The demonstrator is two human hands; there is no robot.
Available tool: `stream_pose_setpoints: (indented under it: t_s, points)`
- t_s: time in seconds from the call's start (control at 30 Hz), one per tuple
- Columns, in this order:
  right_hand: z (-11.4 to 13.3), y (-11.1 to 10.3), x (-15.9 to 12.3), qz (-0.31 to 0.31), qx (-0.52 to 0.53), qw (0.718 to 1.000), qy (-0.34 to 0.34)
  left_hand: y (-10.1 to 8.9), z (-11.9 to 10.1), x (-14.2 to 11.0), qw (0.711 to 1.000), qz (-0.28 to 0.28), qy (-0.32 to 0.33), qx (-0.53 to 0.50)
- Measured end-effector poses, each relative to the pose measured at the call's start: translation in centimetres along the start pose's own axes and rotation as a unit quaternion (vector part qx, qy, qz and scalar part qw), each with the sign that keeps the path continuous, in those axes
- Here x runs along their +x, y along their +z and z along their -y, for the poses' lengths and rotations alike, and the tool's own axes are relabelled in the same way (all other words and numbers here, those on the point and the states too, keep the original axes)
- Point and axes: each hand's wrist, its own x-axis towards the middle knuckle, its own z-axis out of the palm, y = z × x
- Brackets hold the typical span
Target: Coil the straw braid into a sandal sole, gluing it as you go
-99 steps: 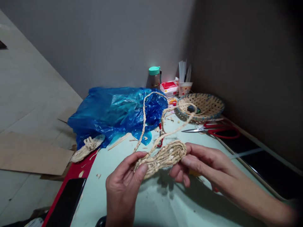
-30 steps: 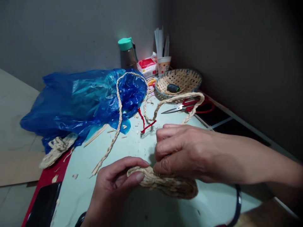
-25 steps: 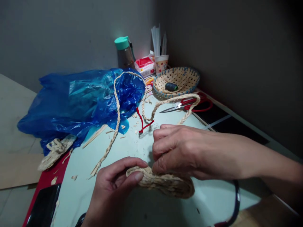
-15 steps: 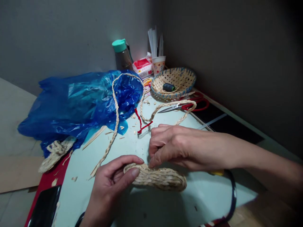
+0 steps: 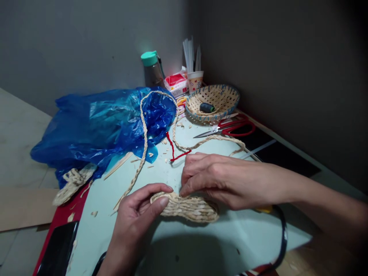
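Note:
A sole-shaped piece of coiled straw braid (image 5: 186,209) is held low over the table. My left hand (image 5: 143,211) grips its left end, thumb on the near face and index finger along the top edge. My right hand (image 5: 211,178) is closed at the upper edge of the piece, its thumb and fingertips pinched together there; what lies between them is hidden. A long straw braid (image 5: 144,142) loops across the table and over the blue bag, and its right part passes out of sight behind my right hand.
A blue plastic bag (image 5: 94,126) lies at the left, another straw piece (image 5: 73,184) by it. Red-handled scissors (image 5: 230,127), a basket (image 5: 212,96) with a thread spool (image 5: 207,107), red cord (image 5: 173,147), a bottle (image 5: 152,69), a cup of straws (image 5: 195,80) and a phone (image 5: 59,249) lie around.
The straw piece has tilted so more of its flat face shows. The braid's right part has dropped lower, off the scissors. The view has shifted slightly; both hands keep their places.

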Motion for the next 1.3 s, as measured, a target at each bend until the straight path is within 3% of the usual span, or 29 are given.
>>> stream_pose_setpoints:
  t_s: [0.37,0.53,0.7,0.87,1.13,1.3]
  points:
    - [0.3,0.8,0.1,-0.017,-0.037,0.998,0.048,-0.2,-0.1,0.4,0.999,-0.004,0.032,0.039]
    - [0.3,1.8,0.4,-0.050,-0.071,0.993,0.080,-0.1,-0.3,0.3,1.000,-0.002,0.002,0.001]
    - [0.5,2.6,0.6,-0.072,-0.102,0.989,0.076,0.1,-0.4,0.2,0.999,-0.026,0.010,-0.039]
    - [0.7,3.4,0.8,-0.093,-0.144,0.982,0.076,0.0,-0.2,0.5,0.999,-0.013,0.031,-0.042]
    - [-0.2,3.9,0.8,-0.126,-0.164,0.976,0.060,-0.8,-0.1,0.7,0.993,0.019,0.112,0.037]
    - [-0.3,3.3,0.7,-0.121,-0.164,0.976,0.076,-2.0,0.0,0.8,0.970,-0.019,0.199,0.136]
